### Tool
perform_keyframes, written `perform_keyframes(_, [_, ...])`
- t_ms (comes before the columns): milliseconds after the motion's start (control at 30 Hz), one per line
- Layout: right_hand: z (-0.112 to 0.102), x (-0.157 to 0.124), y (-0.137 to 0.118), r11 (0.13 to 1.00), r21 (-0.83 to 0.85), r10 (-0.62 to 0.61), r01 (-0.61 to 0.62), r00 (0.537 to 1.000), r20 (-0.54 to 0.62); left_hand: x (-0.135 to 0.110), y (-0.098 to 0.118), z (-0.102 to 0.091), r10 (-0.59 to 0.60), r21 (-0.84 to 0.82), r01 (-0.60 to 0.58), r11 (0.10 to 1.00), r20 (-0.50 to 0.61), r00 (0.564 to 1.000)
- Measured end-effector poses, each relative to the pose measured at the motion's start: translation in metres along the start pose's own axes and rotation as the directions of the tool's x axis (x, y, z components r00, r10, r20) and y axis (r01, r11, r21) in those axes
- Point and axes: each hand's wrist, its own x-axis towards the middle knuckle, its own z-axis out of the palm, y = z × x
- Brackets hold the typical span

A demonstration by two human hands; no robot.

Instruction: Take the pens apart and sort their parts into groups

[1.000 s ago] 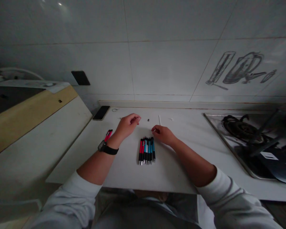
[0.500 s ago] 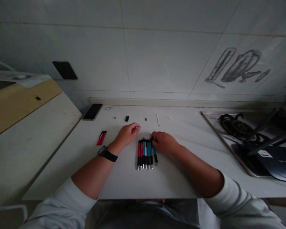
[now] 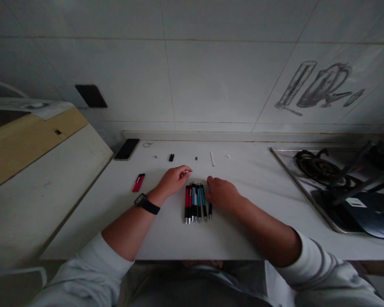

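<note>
A row of several red, blue and black click pens (image 3: 195, 202) lies side by side on the white counter (image 3: 166, 230). My right hand (image 3: 222, 194) rests at the right end of the row, fingers curled over the outermost pen (image 3: 210, 209). My left hand (image 3: 174, 179), with a black watch on its wrist, hovers just left of the row's top, thumb and fingertips pinched on something too small to name. A separate red pen part (image 3: 138, 182) lies further left.
Small pen parts lie near the back edge: a black cap (image 3: 171, 157), a tiny dark piece (image 3: 196, 158), a white tube (image 3: 212, 158). A phone (image 3: 126, 149) sits at the back left. A gas hob (image 3: 339, 183) fills the right side.
My right hand has come down from the top of the row onto its right end, laying one more pen beside the others. My left hand stays pinched beside the row's top.
</note>
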Motion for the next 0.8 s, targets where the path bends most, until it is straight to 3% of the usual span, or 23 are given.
perform_keyframes(267, [0.004,0.003,-0.002,0.999,-0.028,0.027,-0.028,0.999,-0.044,-0.001,0.002,0.000,0.023,-0.026,-0.022,0.999,0.026,0.999])
perform_keyframes(400, [-0.002,0.012,0.010,0.994,0.106,0.024,-0.011,0.993,-0.117,-0.001,0.001,0.001,0.048,-0.033,-0.048,0.998,0.019,0.999])
perform_keyframes(567, [0.008,0.029,0.018,0.910,0.358,-0.107,0.210,0.952,-0.286,-0.002,0.005,0.002,0.106,-0.021,-0.105,0.994,0.013,0.994])
perform_keyframes(700, [0.023,0.037,0.018,0.823,0.404,-0.233,0.399,0.886,-0.401,-0.001,0.012,0.002,0.151,0.003,-0.151,0.989,0.042,0.988])
perform_keyframes(800, [0.027,0.041,0.021,0.797,0.394,-0.272,0.458,0.854,-0.443,0.000,0.013,0.001,0.158,0.029,-0.160,0.987,0.041,0.987])
